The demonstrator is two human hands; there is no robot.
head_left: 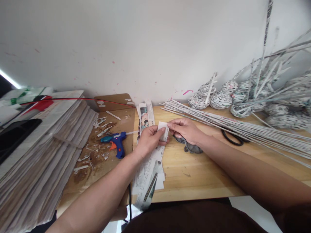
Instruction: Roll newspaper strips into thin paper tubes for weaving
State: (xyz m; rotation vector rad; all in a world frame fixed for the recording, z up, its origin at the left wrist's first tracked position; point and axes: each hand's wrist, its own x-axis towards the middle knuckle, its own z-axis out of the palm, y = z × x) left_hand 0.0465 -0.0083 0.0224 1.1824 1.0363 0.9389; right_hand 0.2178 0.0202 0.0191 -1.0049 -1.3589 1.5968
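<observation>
A strip of newspaper (159, 152) runs up from the table's front edge into my hands, its top end pale and mostly blank. My left hand (151, 138) pinches it near that end, thumb on top and fingers behind. With thumb and fingertips, my right hand (184, 130) grips the strip's upper right corner. A crumpled grey cloth (194, 148) lies on the table just under my right hand. Beneath my left hand and wrist is a pile of cut newspaper strips (141, 179), partly hidden by the arm.
A blue glue gun (119, 144) lies on stained cardboard (97, 174) among paper scraps. Stacked newspapers (55, 145) with a black phone-like object (18, 136) fill the left. Rolled paper sticks (218, 121), black looped handles (232, 138) and woven paper gourd shapes (221, 97) occupy the right.
</observation>
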